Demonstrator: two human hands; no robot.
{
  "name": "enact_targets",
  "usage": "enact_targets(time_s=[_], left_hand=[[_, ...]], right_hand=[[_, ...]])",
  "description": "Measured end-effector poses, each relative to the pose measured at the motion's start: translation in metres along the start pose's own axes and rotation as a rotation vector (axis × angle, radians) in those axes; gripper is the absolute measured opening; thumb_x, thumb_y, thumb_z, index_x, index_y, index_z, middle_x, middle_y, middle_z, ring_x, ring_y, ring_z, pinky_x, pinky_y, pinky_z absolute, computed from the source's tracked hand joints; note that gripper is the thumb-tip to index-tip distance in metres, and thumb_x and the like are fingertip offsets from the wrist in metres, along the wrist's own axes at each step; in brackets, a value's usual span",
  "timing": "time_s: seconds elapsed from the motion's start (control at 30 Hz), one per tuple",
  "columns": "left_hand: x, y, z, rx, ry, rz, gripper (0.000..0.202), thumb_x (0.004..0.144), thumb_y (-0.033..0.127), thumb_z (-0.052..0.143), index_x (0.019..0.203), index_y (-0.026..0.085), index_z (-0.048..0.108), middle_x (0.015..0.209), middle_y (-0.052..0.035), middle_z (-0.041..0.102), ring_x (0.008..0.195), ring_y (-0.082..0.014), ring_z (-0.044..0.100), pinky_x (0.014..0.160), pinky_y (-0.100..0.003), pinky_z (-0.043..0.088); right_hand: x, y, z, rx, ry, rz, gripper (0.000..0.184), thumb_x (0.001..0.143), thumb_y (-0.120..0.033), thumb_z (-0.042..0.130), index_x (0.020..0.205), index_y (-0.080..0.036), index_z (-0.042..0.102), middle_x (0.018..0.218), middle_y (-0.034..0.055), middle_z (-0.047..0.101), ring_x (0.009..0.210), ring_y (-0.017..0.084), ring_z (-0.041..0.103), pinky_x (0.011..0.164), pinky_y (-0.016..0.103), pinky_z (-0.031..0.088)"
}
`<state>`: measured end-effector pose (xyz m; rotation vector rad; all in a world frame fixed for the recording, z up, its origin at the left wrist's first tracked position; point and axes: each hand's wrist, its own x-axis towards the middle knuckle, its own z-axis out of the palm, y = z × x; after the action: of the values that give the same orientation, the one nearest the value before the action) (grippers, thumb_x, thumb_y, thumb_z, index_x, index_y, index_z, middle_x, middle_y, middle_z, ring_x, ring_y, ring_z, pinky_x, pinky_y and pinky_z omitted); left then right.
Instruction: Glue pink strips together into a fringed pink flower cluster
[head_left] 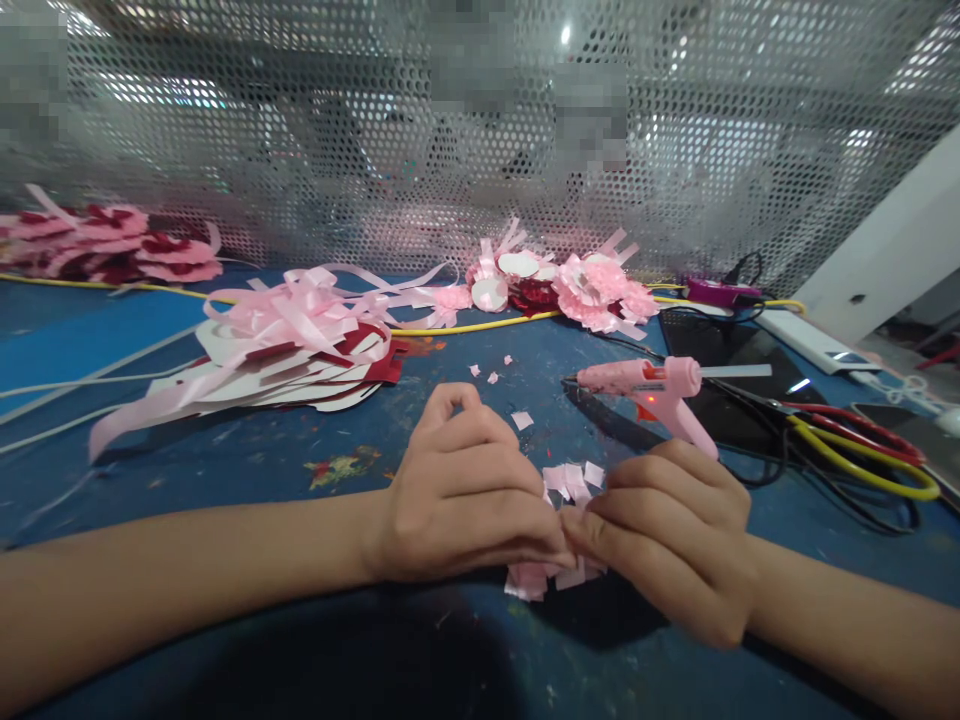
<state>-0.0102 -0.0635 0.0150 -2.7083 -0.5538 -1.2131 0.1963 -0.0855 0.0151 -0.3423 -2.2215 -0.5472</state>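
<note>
Fingers of the left hand (472,490) and right hand (679,540) are curled closed, tips meeting over squares (568,482) on the table (262,470); anything pinched cannot be made out. Beyond, rosettes (596,290) seem already assembled; squares and ribbons (289,310) are left loose.

The place looked like a small craft workshop, its blue bench (247,470) spotted with coloured stains (341,468) and strewn with pink cuttings (529,578), a glue gun (637,378), scissors (862,440), heaped ribbon (300,310) and frilly rosettes (596,285) before a perforated metal screen (375,130).
</note>
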Motion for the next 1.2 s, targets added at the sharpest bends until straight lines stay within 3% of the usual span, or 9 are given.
enact_targets(time_s=[0.1,0.23,0.5,0.8,1.03,1.2], left_hand=[[0.007,-0.005,-0.002,-0.075,-0.001,0.181,0.021,0.089,0.035,0.055,0.073,0.023,0.064,0.062,0.0055,0.065,0.066,-0.0123,0.049,0.072,-0.034,0.031],[0.013,-0.008,-0.003,-0.111,-0.162,0.285,0.021,0.091,0.032,0.052,0.076,0.020,0.061,0.070,0.0044,0.068,0.066,-0.0114,0.052,0.073,-0.034,0.031],[0.012,-0.006,-0.002,-0.149,-0.279,0.262,0.023,0.089,0.037,0.053,0.076,0.020,0.061,0.070,0.0032,0.068,0.069,-0.0133,0.055,0.077,-0.036,0.033],[0.013,-0.009,-0.001,-0.275,-0.328,0.183,0.024,0.088,0.041,0.053,0.074,0.023,0.062,0.073,0.0039,0.068,0.072,-0.0130,0.057,0.079,-0.036,0.034],[0.002,-0.015,0.003,-0.288,-0.155,0.198,0.021,0.093,0.028,0.047,0.082,0.027,0.064,0.071,0.0045,0.070,0.071,-0.0127,0.058,0.077,-0.036,0.037],[0.002,-0.012,0.001,-0.221,-0.068,0.166,0.008,0.087,0.029,0.058,0.086,0.025,0.065,0.071,0.0041,0.070,0.073,-0.0126,0.059,0.076,-0.033,0.038]], right_hand=[[-0.003,0.001,0.002,0.018,0.002,-0.041,0.018,0.084,-0.012,0.051,0.074,-0.013,0.066,0.059,0.0021,0.064,0.051,0.014,0.054,0.045,0.031,0.035],[-0.007,0.002,0.006,0.068,0.004,-0.098,0.016,0.077,-0.012,0.058,0.062,-0.016,0.062,0.054,0.0003,0.060,0.050,0.014,0.052,0.046,0.033,0.030],[-0.007,0.003,0.006,0.075,-0.087,-0.137,0.020,0.079,-0.013,0.054,0.060,-0.019,0.060,0.057,-0.0007,0.059,0.053,0.014,0.052,0.047,0.031,0.031],[-0.007,0.003,0.007,0.108,-0.118,-0.126,0.023,0.082,-0.014,0.051,0.063,-0.018,0.061,0.060,0.0000,0.060,0.053,0.013,0.051,0.049,0.032,0.030],[-0.009,0.007,0.008,0.138,-0.098,-0.080,0.029,0.086,-0.012,0.045,0.062,-0.017,0.058,0.060,0.0015,0.059,0.057,0.015,0.054,0.051,0.031,0.032],[-0.010,0.008,0.010,0.147,-0.026,0.061,0.021,0.090,-0.013,0.043,0.080,-0.014,0.060,0.061,0.0015,0.059,0.062,0.015,0.056,0.055,0.031,0.037]])
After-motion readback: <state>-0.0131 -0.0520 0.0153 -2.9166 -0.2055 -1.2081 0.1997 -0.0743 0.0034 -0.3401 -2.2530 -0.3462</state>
